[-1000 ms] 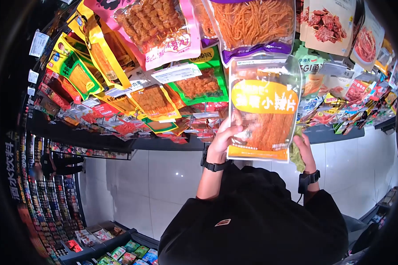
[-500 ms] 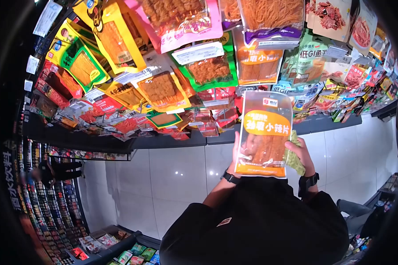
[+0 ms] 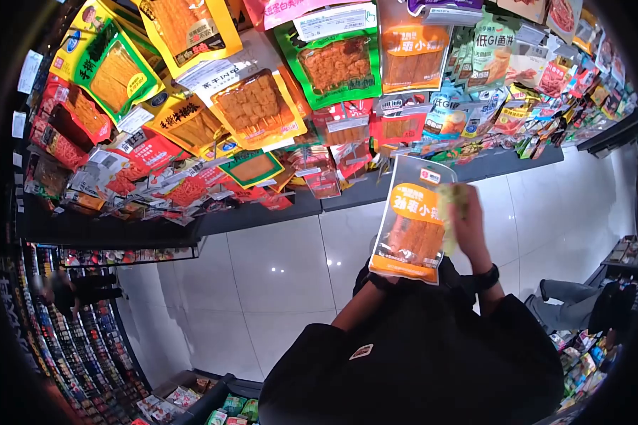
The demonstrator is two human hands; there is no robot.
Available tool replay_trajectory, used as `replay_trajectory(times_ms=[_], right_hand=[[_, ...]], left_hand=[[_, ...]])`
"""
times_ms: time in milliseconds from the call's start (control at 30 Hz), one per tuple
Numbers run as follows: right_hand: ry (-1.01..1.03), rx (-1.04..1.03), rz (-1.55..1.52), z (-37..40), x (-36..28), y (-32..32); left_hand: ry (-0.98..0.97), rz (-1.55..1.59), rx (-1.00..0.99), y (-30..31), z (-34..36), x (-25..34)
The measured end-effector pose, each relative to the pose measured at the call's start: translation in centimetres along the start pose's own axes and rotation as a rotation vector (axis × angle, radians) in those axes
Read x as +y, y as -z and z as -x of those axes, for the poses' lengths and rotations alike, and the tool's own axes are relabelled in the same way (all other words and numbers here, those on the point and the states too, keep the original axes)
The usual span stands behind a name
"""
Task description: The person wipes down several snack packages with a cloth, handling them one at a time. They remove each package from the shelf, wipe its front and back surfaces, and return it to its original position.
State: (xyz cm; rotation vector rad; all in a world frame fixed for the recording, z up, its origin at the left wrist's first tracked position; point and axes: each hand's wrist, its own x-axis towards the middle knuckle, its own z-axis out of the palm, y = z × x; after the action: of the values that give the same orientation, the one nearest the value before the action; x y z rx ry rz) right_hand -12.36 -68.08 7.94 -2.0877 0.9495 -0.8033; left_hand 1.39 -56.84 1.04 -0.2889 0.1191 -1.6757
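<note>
**A:** Where is the packet right now?

**B:** The spicy-strip packet [image 3: 418, 227] is held up in the air in front of the person's chest. It is below the dark shelf ledge [image 3: 262, 216] and clear of the snacks hanging there. It stands roughly upright and leans a little. It has a clear top, an orange label band across the middle and an orange strip along the bottom.

**A:** Which hand carries it?

**B:** The left hand [image 3: 376, 273]. It comes up under the lower left corner and is mostly hidden behind the packet. Its grip is closed on that bottom edge, though I cannot make out the single fingers.

**A:** And the other one?

**B:** The right hand [image 3: 469, 227] is at the packet's right side. Its grip is bunched around a green cloth [image 3: 452, 205], and the cloth is pressed against the front of the packet, covering the right end of the label. The hand and cloth are blurred. A black wristband [image 3: 486, 278] sits on that wrist.

**A:** What surrounds them?

**B:** Above is a wall of hanging snack bags, among them a green packet [image 3: 337, 64] of orange pieces and, just beside it, a packet with the same orange label. Behind the hands lies a pale tiled floor [image 3: 276, 276]. Far off at the left, another person [image 3: 71, 292] in dark clothes stands by a long rack of goods.
</note>
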Motion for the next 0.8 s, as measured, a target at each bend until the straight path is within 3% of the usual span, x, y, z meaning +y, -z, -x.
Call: replay_trajectory(times_ms=[67, 167, 267, 333, 433, 467, 500, 533, 633, 733, 767, 800], right_hand=[[0.25, -0.081, 0.113, 1.3, -2.0, -2.8], [0.353, -0.442, 0.093, 2.7, -5.3, -2.6], [0.407, -0.445, 0.176, 1.8, -2.9, -2.0], [0.273, -0.311, 0.239, 0.5, -2.3, -1.4], [0.309, -0.206, 0.26, 1.1, -1.7, -1.8], [0.366, -0.234, 0.303, 2.1, -2.2, -2.0], [0.425, -0.264, 0.344, 2.9, -2.7, -2.3], [0.424, -0.264, 0.343, 3.4, -3.6, -2.2], [0.494, -0.422, 0.342, 3.1, -4.8, -1.2], [0.379, -0.27, 0.41, 0.3, -1.5, -0.7], [0.316, -0.271, 0.357, -0.4, -0.8, -0.4], [0.319, -0.27, 0.356, -0.3, -0.6, -0.6]], left_hand=[[0.012, -0.07, 0.028, 0.8, 0.6, -0.1], [0.025, -0.132, 0.055, 1.9, 1.5, -0.1], [0.045, -0.197, 0.064, 3.4, 1.7, -0.8], [0.057, -0.242, 0.076, 4.3, 1.5, -1.0], [0.077, -0.375, 0.1, 5.6, 2.0, -1.6], [0.077, -0.474, 0.108, 6.7, 2.4, -1.8], [-0.076, -1.016, 0.066, 11.6, 2.4, -1.7], [-0.076, -1.016, 0.068, 11.5, 2.4, -1.9], [0.047, -0.479, 0.058, 7.1, 1.6, -1.7], [0.164, 0.062, 0.041, 3.9, 1.0, -1.7], [0.149, -0.049, 0.175, 4.1, 1.0, -1.9], [0.148, -0.051, 0.173, 4.5, 0.8, -1.9]])
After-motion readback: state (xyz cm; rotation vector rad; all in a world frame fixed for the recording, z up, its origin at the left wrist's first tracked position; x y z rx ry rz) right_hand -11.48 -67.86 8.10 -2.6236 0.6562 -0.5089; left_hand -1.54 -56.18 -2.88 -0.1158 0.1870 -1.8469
